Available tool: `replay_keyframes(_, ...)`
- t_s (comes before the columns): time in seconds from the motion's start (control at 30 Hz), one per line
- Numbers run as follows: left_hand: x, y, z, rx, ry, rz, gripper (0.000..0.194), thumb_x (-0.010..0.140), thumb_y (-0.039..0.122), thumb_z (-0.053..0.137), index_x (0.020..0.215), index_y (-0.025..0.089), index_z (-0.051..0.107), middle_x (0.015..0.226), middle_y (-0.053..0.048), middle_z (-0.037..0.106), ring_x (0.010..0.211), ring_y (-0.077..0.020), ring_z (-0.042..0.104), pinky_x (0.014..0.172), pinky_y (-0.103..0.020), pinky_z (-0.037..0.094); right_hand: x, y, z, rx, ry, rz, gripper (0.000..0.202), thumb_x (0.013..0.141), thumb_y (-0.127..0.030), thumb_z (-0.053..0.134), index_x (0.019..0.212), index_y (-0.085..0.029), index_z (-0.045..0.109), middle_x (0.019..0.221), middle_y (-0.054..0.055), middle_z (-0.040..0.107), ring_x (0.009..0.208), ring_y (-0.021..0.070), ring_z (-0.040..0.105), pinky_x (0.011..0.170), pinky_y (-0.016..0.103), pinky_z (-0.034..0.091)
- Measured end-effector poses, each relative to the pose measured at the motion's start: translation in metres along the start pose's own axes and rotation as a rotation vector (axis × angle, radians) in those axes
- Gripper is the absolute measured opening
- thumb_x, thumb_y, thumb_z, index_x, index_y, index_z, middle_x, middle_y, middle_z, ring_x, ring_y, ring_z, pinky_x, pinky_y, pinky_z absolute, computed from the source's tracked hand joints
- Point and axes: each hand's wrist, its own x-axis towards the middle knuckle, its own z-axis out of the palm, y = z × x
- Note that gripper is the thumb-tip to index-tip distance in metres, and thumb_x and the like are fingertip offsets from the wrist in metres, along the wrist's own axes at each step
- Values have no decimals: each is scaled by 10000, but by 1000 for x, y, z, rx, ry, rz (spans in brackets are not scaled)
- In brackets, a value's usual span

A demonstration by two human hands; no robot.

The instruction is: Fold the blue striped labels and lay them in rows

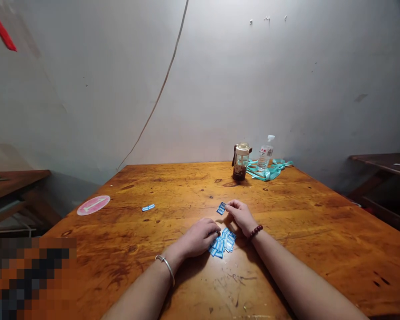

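Note:
My right hand (pixel 241 216), with a dark red bead bracelet at the wrist, pinches a small blue-and-white label strip (pixel 221 208) just above the table. My left hand (pixel 202 238), wearing a silver bangle, is closed with its fingertips at the left edge of a loose pile of similar blue-and-white labels (pixel 222 245). Whatever lies between those left fingertips is hidden. Another blue-and-white label (pixel 148 207) lies apart on the table, to the left of both hands.
On the wooden table (pixel 173 186), a pink round sign (pixel 94 205) lies far left. Toward the back right stand a tumbler with dark contents (pixel 242 162) and a clear water bottle (pixel 266 153) beside turquoise ribbon (pixel 270 173). A grey wall (pixel 213 89) rises behind.

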Motion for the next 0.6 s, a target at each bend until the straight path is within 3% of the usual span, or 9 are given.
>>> replay_keyframes(0.07, 1, -3, 0, -4, 49, -17, 192, 736, 266, 484, 824, 226, 650, 793, -39, 621, 754, -177, 527, 715, -262, 368, -3, -2, 4, -30, -16, 14, 168, 630, -295, 568, 584, -142, 515, 529, -39, 463, 479, 71, 408, 470, 188, 324)
replay_keyframes(0.23, 7, -20, -12, -4, 417, -146, 236, 755, 290, 447, 846, 191, 640, 868, -57, 633, 815, -186, 543, 745, -278, 379, 4, -4, 13, -129, -71, 105, 123, 670, -255, 522, 615, -149, 493, 521, -25, 494, 450, 77, 455, 449, 185, 349)
replay_keyframes(0.33, 10, -30, -20, -67, 553, -197, 245, 748, 304, 445, 833, 169, 631, 854, -59, 642, 813, -182, 557, 748, -288, 397, 17, -3, 21, -245, -130, 176, 81, 643, -193, 546, 596, -139, 507, 490, -2, 530, 432, 89, 476, 429, 186, 347)
replay_keyframes(0.47, 10, -37, -23, -109, 637, -202, 257, 738, 319, 446, 815, 153, 627, 804, -55, 648, 775, -175, 569, 726, -293, 419, 31, -2, 35, -456, -188, 197, 49, 576, -141, 591, 545, -140, 553, 468, -6, 555, 465, 103, 501, 467, 192, 346)
replay_keyframes(0.6, 9, -39, -21, -102, 632, -183, 255, 747, 315, 440, 822, 153, 621, 809, -55, 646, 780, -170, 567, 731, -293, 420, 31, -1, 45, -683, -153, 117, 71, 591, -178, 577, 521, -169, 590, 509, -3, 581, 617, 139, 537, 610, 233, 337)
